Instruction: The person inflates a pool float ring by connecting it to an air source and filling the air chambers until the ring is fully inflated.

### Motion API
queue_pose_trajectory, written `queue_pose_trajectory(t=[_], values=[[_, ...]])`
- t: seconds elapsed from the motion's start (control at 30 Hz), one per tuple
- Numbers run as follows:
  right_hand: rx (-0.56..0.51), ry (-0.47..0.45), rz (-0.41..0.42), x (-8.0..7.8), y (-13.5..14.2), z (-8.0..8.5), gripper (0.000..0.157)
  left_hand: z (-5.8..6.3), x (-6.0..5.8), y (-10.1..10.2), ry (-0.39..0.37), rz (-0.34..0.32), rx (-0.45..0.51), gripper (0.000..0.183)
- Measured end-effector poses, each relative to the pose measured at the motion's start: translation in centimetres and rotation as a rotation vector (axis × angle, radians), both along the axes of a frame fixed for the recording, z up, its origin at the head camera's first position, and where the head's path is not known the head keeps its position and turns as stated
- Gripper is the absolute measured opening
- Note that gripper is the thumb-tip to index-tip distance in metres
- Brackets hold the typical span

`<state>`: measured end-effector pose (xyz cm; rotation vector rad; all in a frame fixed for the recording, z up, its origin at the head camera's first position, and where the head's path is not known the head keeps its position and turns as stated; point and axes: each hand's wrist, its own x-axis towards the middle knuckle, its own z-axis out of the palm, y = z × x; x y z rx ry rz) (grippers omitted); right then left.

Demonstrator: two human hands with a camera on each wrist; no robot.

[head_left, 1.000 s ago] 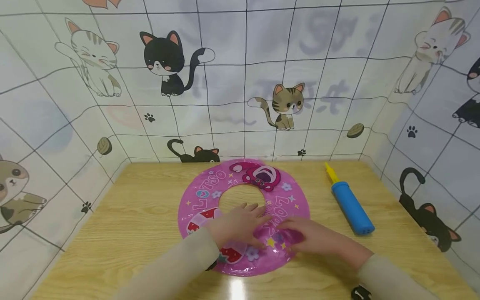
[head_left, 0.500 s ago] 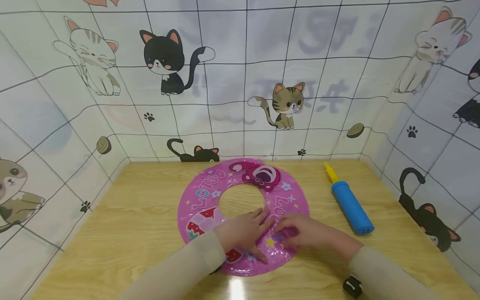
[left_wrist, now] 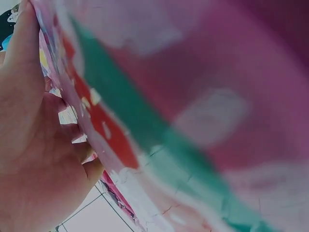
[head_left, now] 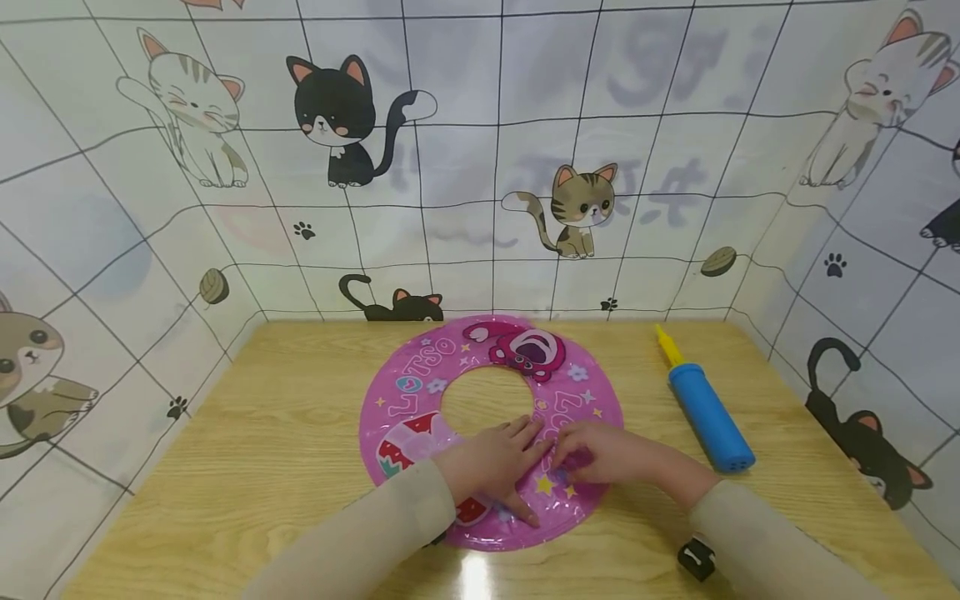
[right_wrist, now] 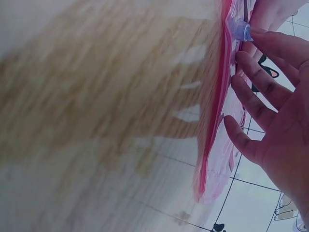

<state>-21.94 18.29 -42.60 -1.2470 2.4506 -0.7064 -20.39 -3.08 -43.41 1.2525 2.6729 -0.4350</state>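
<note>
A flat pink swim ring (head_left: 393, 379), printed with a bear, strawberries, flowers and lettering, lies on the table. Spread over its lower middle, my left hand (head_left: 491, 462) rests with straight fingers by the inner hole. My right hand (head_left: 618, 454) is on the ring's right side, fingers bent. In the right wrist view, a clear bluish valve (right_wrist: 240, 30) sticks up from the vinyl, and my fingertips pinch it at its end. The other fingers of that hand lie along the ring's surface. The left wrist view is mostly filled by the blurred strawberry print.
A blue hand pump (head_left: 708, 417) with a yellow nozzle (head_left: 667, 343) lies on the wooden table (head_left: 292, 417) to the right of the ring. White tile-patterned walls (head_left: 450, 233) with cartoon cats stand at the back and both sides.
My left hand has slid slightly toward me and settled on the ring. My right hand has drawn its fingers together at the valve. The ring and pump stay in place.
</note>
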Motion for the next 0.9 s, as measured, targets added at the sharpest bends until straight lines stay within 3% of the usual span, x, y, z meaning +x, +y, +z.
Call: queue_pose_trajectory(t=[0.3, 0.6, 0.9], values=[[0.015, 0.001, -0.005, -0.13, -0.21, -0.03, 0.017, -0.06, -0.11, 0.07, 0.002, 0.005, -0.016, 0.116], [0.027, -0.094, -0.048, 0.04, -0.51, 0.63, 0.014, 0.22, 0.09, 0.07, -0.001, 0.014, -0.019, 0.116], [0.057, -0.052, -0.046, -0.15, -0.62, 0.4, 0.017, 0.36, 0.16, 0.17, 0.018, 0.009, -0.024, 0.116]])
